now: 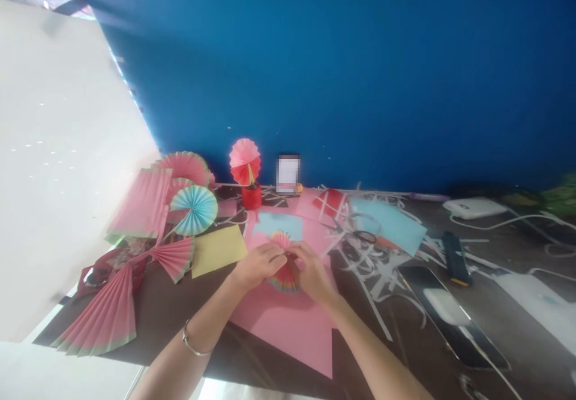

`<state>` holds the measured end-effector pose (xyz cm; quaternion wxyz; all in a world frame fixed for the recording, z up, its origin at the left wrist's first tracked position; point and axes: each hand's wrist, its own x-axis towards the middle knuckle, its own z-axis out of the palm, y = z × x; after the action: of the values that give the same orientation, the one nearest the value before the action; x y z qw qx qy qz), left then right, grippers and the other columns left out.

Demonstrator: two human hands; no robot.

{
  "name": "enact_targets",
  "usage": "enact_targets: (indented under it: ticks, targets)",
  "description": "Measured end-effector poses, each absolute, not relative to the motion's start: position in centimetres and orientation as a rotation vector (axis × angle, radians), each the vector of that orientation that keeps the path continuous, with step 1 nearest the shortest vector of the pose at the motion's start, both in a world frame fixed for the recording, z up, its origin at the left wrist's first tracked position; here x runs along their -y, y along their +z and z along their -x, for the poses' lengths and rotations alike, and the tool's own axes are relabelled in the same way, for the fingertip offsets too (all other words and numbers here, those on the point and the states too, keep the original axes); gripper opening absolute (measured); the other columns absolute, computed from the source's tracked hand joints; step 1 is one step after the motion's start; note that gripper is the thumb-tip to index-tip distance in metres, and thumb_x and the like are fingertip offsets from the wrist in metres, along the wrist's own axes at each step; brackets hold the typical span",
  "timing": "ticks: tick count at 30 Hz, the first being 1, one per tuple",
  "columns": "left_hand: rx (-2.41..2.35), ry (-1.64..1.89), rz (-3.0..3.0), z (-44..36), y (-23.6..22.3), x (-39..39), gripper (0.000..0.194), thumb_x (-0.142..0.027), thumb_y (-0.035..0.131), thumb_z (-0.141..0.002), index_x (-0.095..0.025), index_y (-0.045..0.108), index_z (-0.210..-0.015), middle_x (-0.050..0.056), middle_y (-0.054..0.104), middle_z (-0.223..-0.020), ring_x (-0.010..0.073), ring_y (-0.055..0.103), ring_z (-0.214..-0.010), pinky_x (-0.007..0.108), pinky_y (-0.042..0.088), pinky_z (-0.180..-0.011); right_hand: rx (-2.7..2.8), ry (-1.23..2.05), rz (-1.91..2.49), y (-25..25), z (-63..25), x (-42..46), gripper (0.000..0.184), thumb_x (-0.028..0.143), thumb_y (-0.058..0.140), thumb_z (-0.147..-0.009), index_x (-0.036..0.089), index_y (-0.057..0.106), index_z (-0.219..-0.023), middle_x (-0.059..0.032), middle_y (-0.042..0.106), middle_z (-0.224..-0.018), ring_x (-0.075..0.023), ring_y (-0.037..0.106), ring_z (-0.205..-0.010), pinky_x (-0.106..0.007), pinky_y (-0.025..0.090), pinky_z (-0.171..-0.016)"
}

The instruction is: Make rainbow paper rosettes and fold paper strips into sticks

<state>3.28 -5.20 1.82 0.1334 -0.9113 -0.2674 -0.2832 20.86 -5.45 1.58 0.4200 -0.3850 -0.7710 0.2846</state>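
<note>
Over the pink sheet (288, 334), near the middle of the desk (171, 304): a small pleated paper fan (285, 281), flared toward the far side and again toward the near side, mostly pink and red, with yellowish and blue-green tints along the near edge. Closed to a narrow pinch about the fan's gathered middle, with left hand (263, 262) on the left and right hand (310, 271) on the right; apparently a grip on the paper from both sides, though too blurred to tell the exact lie of the fingertips. Likely very light, springy across the pleats, stiffer along them, dry rather than slippery, and easily creased or torn. Best taken at the middle, pressing the folds together between thumb and forefinger; best handled gently at the flared edges, being liable to crush or splay there. To the left, a yellow sheet (218, 250); beyond, a round blue-green rosette (194, 210) and, on the near left, a larger pink fan (103, 316) with pale green edging. On the far side, a red pot (251, 197) with a pink-and-red rosette (245, 161) above. To the right, tangled white strips (378, 274), then a dark phone (477, 340) under a white object (446, 306).
</note>
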Motion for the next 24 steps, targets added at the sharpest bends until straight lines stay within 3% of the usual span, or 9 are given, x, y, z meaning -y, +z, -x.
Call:
enact_targets:
  ticks: [5,12,17,24]
  targets:
    - [0.792,-0.992,2.638,-3.6,1.4,5.1,0.015,-0.007,0.04,-0.085,-0.013,0.054,-0.084,0.008,0.065,-0.085,0.0157,0.061,-0.081,0.03,0.052,-0.07,1.924,0.636,0.999,1.9,-20.8,5.7,0.017,0.015,0.046,-0.081,0.022,0.059,-0.087,-0.0059,0.059,-0.086,-0.0199,0.058,-0.08,-0.037,0.048,-0.074]
    - [0.989,-1.441,2.571,-4.3,1.5,5.3,0.015,-0.016,0.045,-0.086,-0.018,0.059,-0.083,0.005,0.068,-0.085,0.0154,0.059,-0.089,0.033,0.049,-0.08,1.843,0.565,1.04,1.9,-20.7,5.8,0.012,0.023,0.048,-0.084,0.022,0.06,-0.086,-0.0074,0.063,-0.091,-0.021,0.06,-0.087,-0.038,0.049,-0.078]
    - [1.08,-1.426,2.421,-4.8,2.5,6.1,0.017,-0.013,0.047,-0.084,-0.02,0.06,-0.076,0.001,0.07,-0.082,0.0138,0.056,-0.077,0.03,0.044,-0.075,1.749,0.561,1.075,2.0,-20.3,6.0,0.012,0.028,0.049,-0.084,0.02,0.059,-0.083,-0.007,0.063,-0.087,-0.019,0.061,-0.079,-0.035,0.051,-0.072]
    - [0.943,-1.257,2.106,-4.9,2.9,7.3,0.017,-0.013,0.053,-0.081,-0.025,0.063,-0.075,-0.005,0.072,-0.085,0.0137,0.059,-0.084,0.032,0.026,-0.097,1.625,0.676,1.047,1.0,-19.8,6.4,0.008,0.02,0.053,-0.079,0.021,0.058,-0.084,-0.0041,0.061,-0.087,-0.0177,0.06,-0.079,-0.032,0.05,-0.07]
